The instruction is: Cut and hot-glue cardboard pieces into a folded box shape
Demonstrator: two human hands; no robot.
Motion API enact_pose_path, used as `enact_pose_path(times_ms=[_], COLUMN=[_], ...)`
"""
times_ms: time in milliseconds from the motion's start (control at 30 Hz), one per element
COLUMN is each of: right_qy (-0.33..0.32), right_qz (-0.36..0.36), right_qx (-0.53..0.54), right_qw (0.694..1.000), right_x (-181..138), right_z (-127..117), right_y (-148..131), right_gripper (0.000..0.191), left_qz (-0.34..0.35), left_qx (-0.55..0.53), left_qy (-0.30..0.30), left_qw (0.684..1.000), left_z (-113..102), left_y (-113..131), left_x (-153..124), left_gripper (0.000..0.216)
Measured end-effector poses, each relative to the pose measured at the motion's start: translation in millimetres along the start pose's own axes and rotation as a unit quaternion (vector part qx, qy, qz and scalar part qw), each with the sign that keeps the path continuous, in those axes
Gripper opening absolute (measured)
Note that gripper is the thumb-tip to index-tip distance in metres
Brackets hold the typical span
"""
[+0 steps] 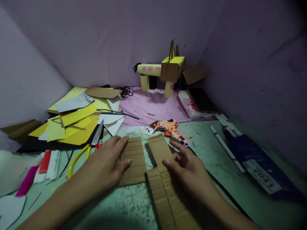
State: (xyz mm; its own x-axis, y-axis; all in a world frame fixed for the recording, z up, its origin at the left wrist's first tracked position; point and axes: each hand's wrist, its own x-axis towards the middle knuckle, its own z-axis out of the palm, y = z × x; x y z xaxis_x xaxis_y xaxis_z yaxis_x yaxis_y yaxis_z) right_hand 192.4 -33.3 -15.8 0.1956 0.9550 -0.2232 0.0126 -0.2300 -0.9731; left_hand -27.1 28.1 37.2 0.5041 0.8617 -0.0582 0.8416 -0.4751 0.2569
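My left hand (109, 163) grips the left edge of a small rectangular piece of corrugated cardboard (135, 159), its thumb on the face and its fingers at the far left corner. My right hand (188, 164) holds a longer cardboard piece (165, 191) by its right side, thumb on top. That piece has a narrower tab at its far end and a lengthwise crease; its near end runs out of view. A narrow gap separates the two pieces. Just beyond them lies a floral-patterned glue gun (171, 129). Yellow-handled scissors (79, 156) lie beside my left hand.
A giraffe-like paper and cardboard figure (153, 70) stands at the back. Yellow paper scraps (76, 118) pile up at left, near glue tubes (49, 164). On the right are white sticks (226, 148), a blue packet (259, 166) and a dark phone-like slab (201, 99).
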Motion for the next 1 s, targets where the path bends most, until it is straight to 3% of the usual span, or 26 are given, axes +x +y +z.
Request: enact_pose_path(times_ms=[100,167,267,367,567,700,833,900,1000], right_qy=[0.040,0.035,0.054,0.069,0.038,0.009,0.016,0.005,-0.025], right_qz=[-0.053,-0.098,-0.164,-0.222,-0.312,-0.331,-0.330,-0.338,-0.340], right_qx=[-0.083,-0.216,-0.453,-0.547,-0.540,-0.547,-0.563,-0.578,-0.594], right_qw=[0.994,0.971,0.874,0.804,0.781,0.769,0.758,0.743,0.728], right_x=[3,-1,-14,-29,-39,-41,-44,-44,-43], right_z=[5,8,9,6,-5,-6,-3,-2,-2], right_y=[1,-1,-5,-3,15,19,20,21,21], right_gripper=[0.056,0.048,0.039,0.038,0.039,0.036,0.041,0.044,0.045], left_qz=[-0.066,-0.099,-0.129,-0.143,-0.185,-0.194,-0.181,-0.169,-0.162], left_qx=[0.017,0.017,0.024,-0.021,-0.199,-0.410,-0.544,-0.563,-0.548], left_qy=[0.004,-0.007,-0.007,0.018,0.036,0.032,0.084,0.104,0.126], left_qw=[0.998,0.995,0.991,0.989,0.962,0.891,0.815,0.802,0.811], left_z=[16,21,24,26,30,26,23,25,32], left_y=[8,16,26,25,13,14,10,8,7], left_x=[-17,-19,-17,-15,-10,-6,-1,2,8], left_gripper=[0.053,0.056,0.059,0.055,0.048,0.042,0.041,0.040,0.036])
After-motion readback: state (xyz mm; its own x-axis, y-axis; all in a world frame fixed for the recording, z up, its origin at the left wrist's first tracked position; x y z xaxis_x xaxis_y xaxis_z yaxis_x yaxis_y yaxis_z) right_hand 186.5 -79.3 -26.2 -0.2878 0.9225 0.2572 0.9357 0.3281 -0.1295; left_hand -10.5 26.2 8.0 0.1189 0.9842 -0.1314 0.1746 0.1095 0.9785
